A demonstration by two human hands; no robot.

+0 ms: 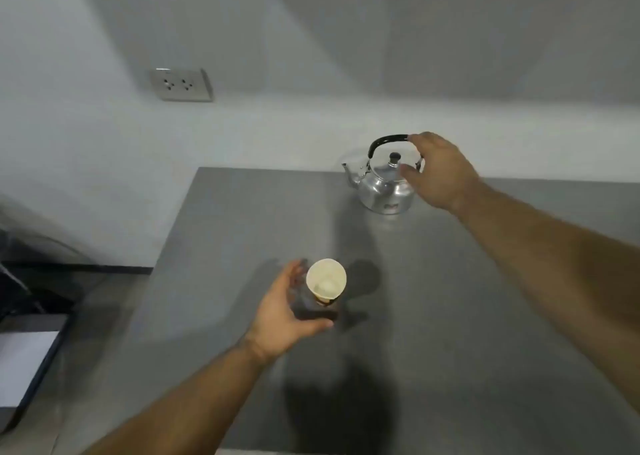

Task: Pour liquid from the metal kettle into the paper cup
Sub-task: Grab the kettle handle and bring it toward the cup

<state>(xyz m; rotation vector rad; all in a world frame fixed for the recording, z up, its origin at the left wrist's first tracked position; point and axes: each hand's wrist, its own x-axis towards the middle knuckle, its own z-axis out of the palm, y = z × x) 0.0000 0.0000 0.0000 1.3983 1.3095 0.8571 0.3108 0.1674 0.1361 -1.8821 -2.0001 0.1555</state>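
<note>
A shiny metal kettle with a black arched handle and black lid knob stands at the far side of the grey table, spout pointing left. My right hand hovers at the right end of its handle, fingers apart, fingertips at the handle but not wrapped around it. A cream paper cup stands upright nearer to me, its inside looking empty. My left hand is cupped just left of the cup, open, thumb reaching under its base side, not clearly touching it.
A wall socket sits on the white wall behind. The table's left edge drops to the floor, where a dark-framed white box and dark objects lie at the far left.
</note>
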